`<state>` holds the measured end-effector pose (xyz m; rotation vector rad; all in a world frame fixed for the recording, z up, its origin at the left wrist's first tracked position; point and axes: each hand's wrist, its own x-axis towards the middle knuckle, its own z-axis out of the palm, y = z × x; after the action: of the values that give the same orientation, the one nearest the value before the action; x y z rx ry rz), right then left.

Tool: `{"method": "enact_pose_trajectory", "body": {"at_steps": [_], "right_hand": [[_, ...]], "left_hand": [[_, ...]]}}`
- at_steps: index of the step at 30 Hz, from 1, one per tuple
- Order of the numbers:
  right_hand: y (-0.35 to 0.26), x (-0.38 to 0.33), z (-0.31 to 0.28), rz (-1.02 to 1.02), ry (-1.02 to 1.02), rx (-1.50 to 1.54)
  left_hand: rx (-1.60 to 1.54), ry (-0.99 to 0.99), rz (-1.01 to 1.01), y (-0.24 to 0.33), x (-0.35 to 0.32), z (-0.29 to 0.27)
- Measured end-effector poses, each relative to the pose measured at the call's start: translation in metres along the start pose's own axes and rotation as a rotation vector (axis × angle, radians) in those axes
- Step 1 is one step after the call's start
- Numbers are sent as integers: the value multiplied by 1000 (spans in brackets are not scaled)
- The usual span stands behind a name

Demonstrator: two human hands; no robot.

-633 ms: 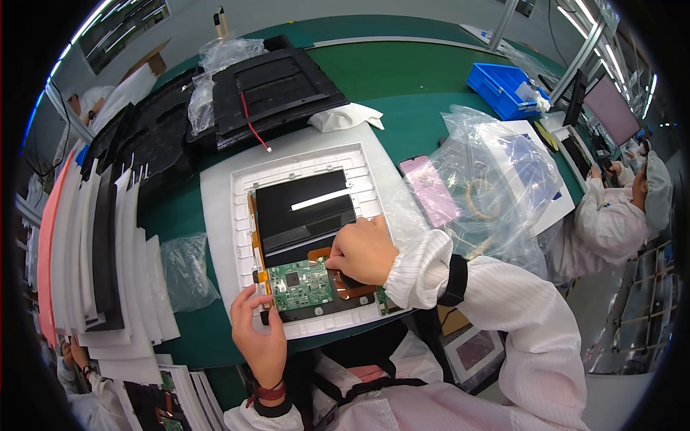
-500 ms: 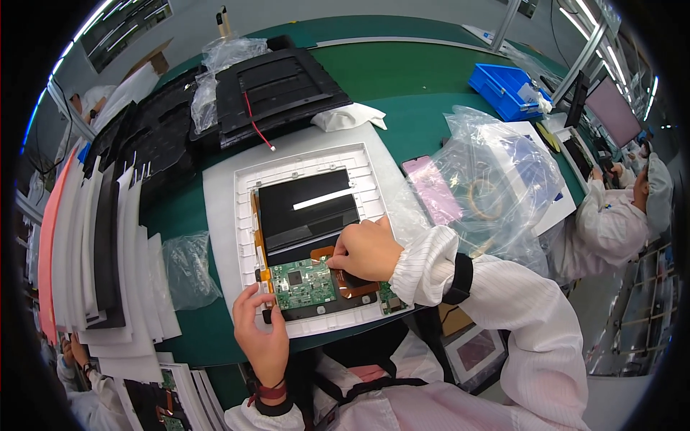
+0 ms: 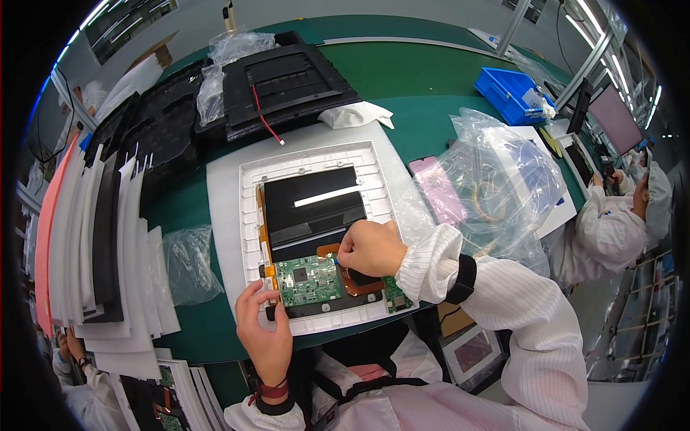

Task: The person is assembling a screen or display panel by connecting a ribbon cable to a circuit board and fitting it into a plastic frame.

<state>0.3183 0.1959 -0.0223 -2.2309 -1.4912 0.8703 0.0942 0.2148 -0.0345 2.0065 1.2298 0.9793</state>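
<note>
A white plastic frame (image 3: 374, 167) lies flat before me, with a black display panel (image 3: 302, 188) set in it. Across its near part sits a green circuit board (image 3: 309, 281), beside an orange-brown flex cable (image 3: 352, 287). My right hand (image 3: 374, 248) is closed, its thumb and fingertips pinched at the board's right upper edge where the flex cable meets it. What the fingertips grip is hidden. My left hand (image 3: 264, 329) has its thumb and fingers apart, touching the board's left lower corner and the frame there. A second small green board (image 3: 397, 293) shows partly beneath my right sleeve.
White foam sheeting (image 3: 224, 215) lies under the frame. Black molded trays (image 3: 287, 90) with a red wire stand behind. Upright foam sheets (image 3: 93, 237) crowd the left. Clear plastic bags (image 3: 503, 194), a pink rectangular item (image 3: 437, 188) and a blue bin (image 3: 507, 97) lie right.
My right hand keeps its pinch at the same spot on the board. The view has shifted slightly; my left hand stays at the board's left corner.
</note>
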Motion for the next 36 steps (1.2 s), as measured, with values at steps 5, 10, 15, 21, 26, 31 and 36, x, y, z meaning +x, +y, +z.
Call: {"method": "enact_pose_trajectory", "body": {"at_steps": [5, 10, 15, 21, 26, 31, 36], "right_hand": [[0, -1, 2, -20, 25, 32], [0, 0, 5, -28, 47, 43], [1, 1, 7, -36, 50, 27], [2, 4, 5, -28, 26, 33], [2, 7, 8, -40, 62, 28], [2, 10, 8, -21, 39, 7], [3, 8, 7, -20, 27, 12]], "left_hand": [[7, -7, 6, 2, 1, 0], [17, -15, 14, 3, 1, 0], [178, 25, 15, 14, 10, 7], [390, -27, -197, 27, 31, 46], [495, -29, -284, 25, 38, 54], [496, -44, -381, 33, 42, 59], [524, -16, -358, 29, 40, 69]]}}
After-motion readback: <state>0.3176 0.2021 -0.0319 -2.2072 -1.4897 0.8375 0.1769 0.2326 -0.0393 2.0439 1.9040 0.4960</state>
